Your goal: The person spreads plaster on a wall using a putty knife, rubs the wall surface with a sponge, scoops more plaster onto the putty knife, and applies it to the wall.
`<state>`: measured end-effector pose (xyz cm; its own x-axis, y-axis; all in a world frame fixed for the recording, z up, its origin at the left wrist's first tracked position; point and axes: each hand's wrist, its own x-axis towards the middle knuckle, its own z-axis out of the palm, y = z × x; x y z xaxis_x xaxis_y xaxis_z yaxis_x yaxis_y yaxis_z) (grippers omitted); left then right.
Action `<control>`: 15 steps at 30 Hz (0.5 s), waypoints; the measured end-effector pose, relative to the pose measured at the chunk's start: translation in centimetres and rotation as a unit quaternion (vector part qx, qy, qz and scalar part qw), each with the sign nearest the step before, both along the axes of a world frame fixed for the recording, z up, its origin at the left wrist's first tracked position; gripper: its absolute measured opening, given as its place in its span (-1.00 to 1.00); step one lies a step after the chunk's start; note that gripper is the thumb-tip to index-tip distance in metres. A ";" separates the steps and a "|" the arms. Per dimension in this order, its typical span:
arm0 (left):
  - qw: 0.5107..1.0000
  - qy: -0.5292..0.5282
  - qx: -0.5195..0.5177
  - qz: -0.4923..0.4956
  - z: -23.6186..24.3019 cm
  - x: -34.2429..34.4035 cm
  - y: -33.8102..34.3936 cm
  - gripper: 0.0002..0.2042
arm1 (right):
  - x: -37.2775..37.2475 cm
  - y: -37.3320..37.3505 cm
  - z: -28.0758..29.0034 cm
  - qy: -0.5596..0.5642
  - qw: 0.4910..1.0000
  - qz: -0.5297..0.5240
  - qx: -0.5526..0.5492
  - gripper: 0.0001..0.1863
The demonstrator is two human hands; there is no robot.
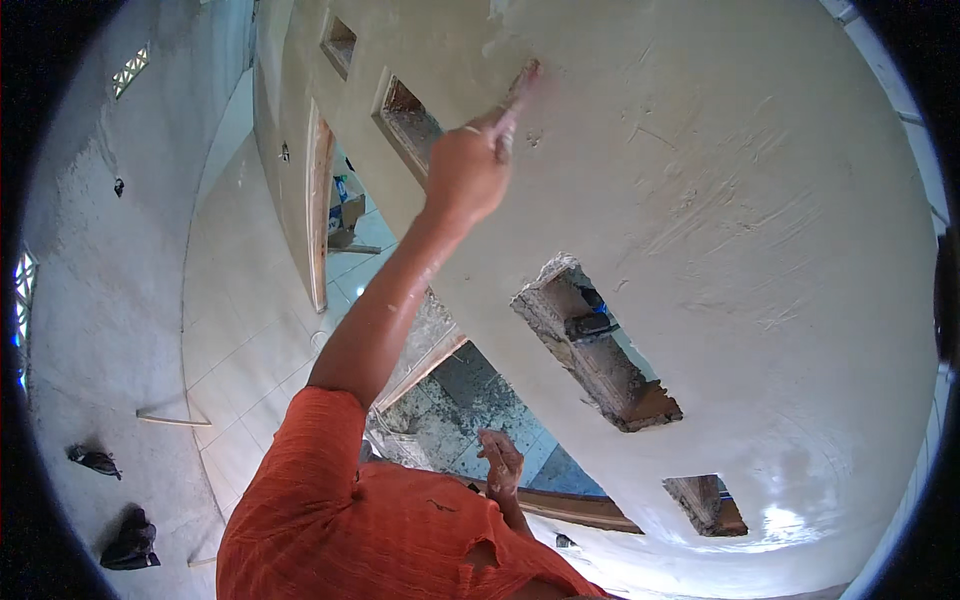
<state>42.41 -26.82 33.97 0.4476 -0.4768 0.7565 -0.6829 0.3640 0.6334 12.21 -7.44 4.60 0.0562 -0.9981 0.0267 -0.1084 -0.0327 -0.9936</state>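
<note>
My left hand [468,172] reaches up to the pale plastered wall [760,330]. It is closed around a slim pinkish tool [515,105], blurred at its far end, whose exact kind I cannot make out. The tool's tip is at the wall, beside a few small pits in the plaster. Pale smears mark my left forearm. Low in front of my orange-red shirt is my right hand [502,462], coated in pale residue, its fingers loosely bent and apart. Nothing shows in it. Scratches and ridges run across the wall right of my left hand.
Rough-edged rectangular openings pierce the wall, one long [600,350], one smaller [706,505], others at upper left. A wooden door frame [318,210] stands left of my arm. Debris is scattered over the tiled floor [465,400] below. Dark bundles [130,540] lie at lower left.
</note>
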 end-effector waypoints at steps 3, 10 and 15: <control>0.991 -0.073 0.099 -0.045 -1.8 -4.7 1.3 -0.77 | -1.1 0.5 -0.5 -0.011 0.999 -0.035 0.023 -0.76; 0.986 -0.038 -0.024 -0.162 -6.1 -7.4 7.8 -0.65 | -0.9 0.2 0.1 0.005 0.999 -0.036 0.014 -0.75; 0.989 -0.103 -0.105 -0.028 -3.4 -2.1 2.3 -0.33 | 0.4 0.7 0.4 -0.032 0.999 -0.005 0.026 -0.77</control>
